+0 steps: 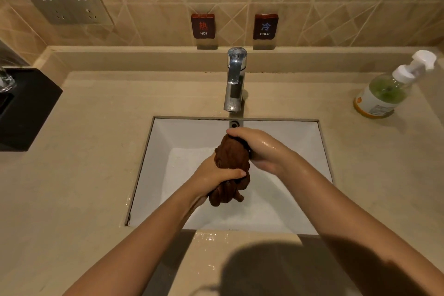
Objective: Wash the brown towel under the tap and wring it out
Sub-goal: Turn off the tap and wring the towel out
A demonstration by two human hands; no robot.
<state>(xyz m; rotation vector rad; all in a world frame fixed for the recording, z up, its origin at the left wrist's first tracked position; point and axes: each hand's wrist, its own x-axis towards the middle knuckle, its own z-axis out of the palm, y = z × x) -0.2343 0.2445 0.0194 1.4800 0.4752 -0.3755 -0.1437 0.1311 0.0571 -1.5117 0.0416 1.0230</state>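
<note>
The brown towel (231, 163) is being held as a twisted rope above the white sink (187, 134), just in front of the tap (234, 79). In this position, any water being pressed out is being caught by the basin and not by the desk (96, 151). The rope is lying roughly in line with the spout, with one end toward the tap and the other toward the person. No stream is visible at the spout, and it cannot be told for certain whether the tap is running.

The far end is being gripped by the right hand (262, 149), whose fingers (237, 131) are being curled fully over the top of the cloth. The lower part is being gripped by the left hand (213, 173): one digit is being laid across the cloth, and the others are being wrapped beneath it, mostly hidden. A short bunched tail is hanging free below the left hand. Both hands are clenched on the towel, and neither is released.

The opposed grips at the two ends are judged to be serving the twist. The wringing step is therefore judged to be in hand.
</note>
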